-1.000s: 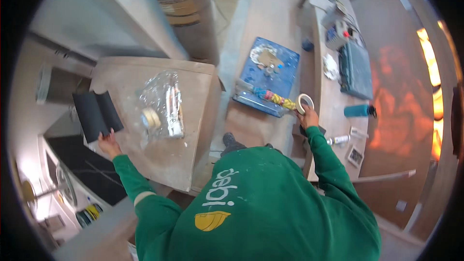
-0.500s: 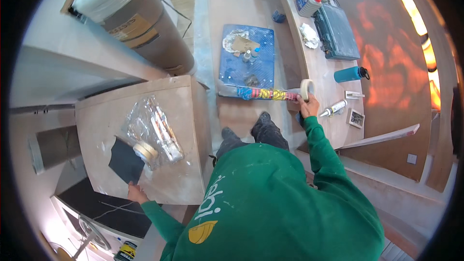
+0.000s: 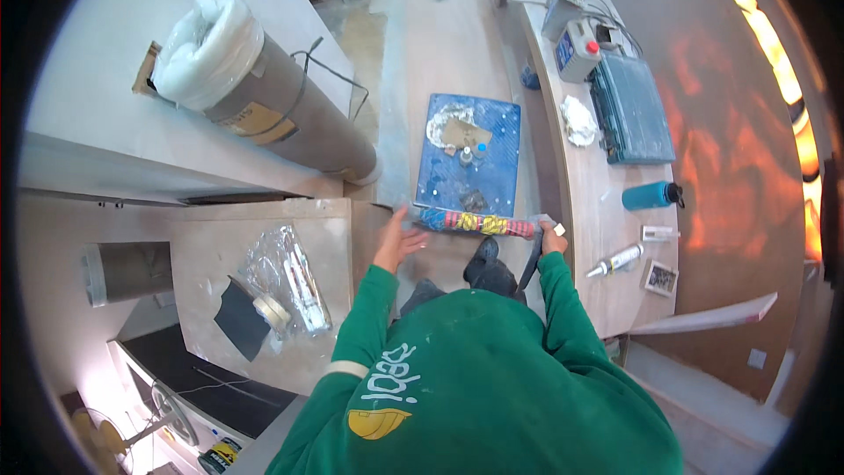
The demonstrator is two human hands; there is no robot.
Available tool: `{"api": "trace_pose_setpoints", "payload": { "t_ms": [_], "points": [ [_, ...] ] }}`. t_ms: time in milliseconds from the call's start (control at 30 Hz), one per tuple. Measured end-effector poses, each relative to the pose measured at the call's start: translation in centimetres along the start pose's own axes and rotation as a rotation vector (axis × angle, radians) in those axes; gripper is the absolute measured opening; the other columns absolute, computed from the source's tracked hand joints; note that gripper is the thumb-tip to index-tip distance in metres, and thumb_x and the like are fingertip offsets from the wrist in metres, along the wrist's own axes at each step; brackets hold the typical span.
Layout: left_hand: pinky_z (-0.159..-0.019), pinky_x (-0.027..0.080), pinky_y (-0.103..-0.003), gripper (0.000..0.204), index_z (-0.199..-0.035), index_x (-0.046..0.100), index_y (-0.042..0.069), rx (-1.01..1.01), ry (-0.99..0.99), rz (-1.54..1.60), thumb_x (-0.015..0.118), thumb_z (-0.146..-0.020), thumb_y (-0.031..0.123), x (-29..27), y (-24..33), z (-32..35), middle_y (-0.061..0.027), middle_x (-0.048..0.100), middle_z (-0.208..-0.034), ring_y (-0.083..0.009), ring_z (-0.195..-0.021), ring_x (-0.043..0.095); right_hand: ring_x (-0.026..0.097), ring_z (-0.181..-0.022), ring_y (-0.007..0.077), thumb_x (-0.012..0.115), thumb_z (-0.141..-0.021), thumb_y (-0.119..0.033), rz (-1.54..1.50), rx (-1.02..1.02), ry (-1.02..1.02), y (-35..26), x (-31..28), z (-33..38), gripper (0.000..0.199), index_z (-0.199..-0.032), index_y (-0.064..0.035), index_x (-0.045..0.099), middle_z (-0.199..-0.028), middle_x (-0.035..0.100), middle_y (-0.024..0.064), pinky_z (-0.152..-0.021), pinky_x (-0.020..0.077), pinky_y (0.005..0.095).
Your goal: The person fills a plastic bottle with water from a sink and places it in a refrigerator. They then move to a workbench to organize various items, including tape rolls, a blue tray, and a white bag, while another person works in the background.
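Steadying the multicoloured bundle (image 3: 479, 222) is best done level, right end grasped by right hand (image 3: 554, 239), left hand (image 3: 395, 242) unclenched

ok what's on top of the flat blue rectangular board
Torn brown cardboard over something whitish, a small clear bottle, a small blue piece and a dark patch. The cardboard hides what's beneath it; the long multicoloured bundle hides part of the board.
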State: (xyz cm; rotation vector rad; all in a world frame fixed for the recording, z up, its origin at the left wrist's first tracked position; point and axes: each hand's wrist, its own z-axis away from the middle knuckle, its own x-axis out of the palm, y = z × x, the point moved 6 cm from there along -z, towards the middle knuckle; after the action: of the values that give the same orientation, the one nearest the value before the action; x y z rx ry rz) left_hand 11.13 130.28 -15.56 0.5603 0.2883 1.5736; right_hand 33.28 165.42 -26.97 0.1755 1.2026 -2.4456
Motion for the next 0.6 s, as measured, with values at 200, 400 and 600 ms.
{"api": "trace_pose_setpoints", "payload": {
  "t_ms": [200, 400, 600],
  "points": [
    [-0.066, 0.054, -0.055, 0.041, -0.112, 0.054, 0.002, 0.023, 0.146, -0.039, 0.066, -0.077, 0.021, 3.3, 0.2, -9.5, -0.0195, 0.058, -0.103, -0.0331, -0.081, 0.064, 0.064, -0.088, 0.0337, 0.078, -0.061, -0.032, 0.118, -0.049, 0.034, -0.9, 1.6, -2.7, 0.061, -0.094, 0.0168, 0.062, -0.097, 0.066, 0.0262, -0.082, 0.0479, 0.041],
    [-0.067, 0.052, -0.057, 0.036, -0.109, 0.052, 0.002, -0.026, 0.259, 0.018, 0.061, -0.076, 0.013, 4.9, 0.4, -14.5, -0.0163, 0.059, -0.094, -0.0332, -0.079, 0.062, 0.065, -0.084, 0.0395, 0.075, -0.06, -0.04, 0.228, -0.114, 0.104, -4.3, 3.9, -5.5, 0.062, -0.085, 0.0158, 0.064, -0.088, 0.066, 0.031, -0.078, 0.0477, 0.0449],
    [-0.067, 0.052, -0.055, 0.031, -0.108, 0.051, 0.004, -0.022, 0.147, 0.069, 0.056, -0.08, 0.017, 6.1, 2.8, -19.3, -0.0153, 0.059, -0.094, -0.0322, -0.079, 0.063, 0.065, -0.083, 0.0401, 0.075, -0.06, -0.04, 0.368, -0.222, 0.084, -11.2, 9.5, -8.7, 0.06, -0.084, 0.0141, 0.065, -0.086, 0.066, 0.0296, -0.078, 0.0481, 0.0451]
  ]
}}
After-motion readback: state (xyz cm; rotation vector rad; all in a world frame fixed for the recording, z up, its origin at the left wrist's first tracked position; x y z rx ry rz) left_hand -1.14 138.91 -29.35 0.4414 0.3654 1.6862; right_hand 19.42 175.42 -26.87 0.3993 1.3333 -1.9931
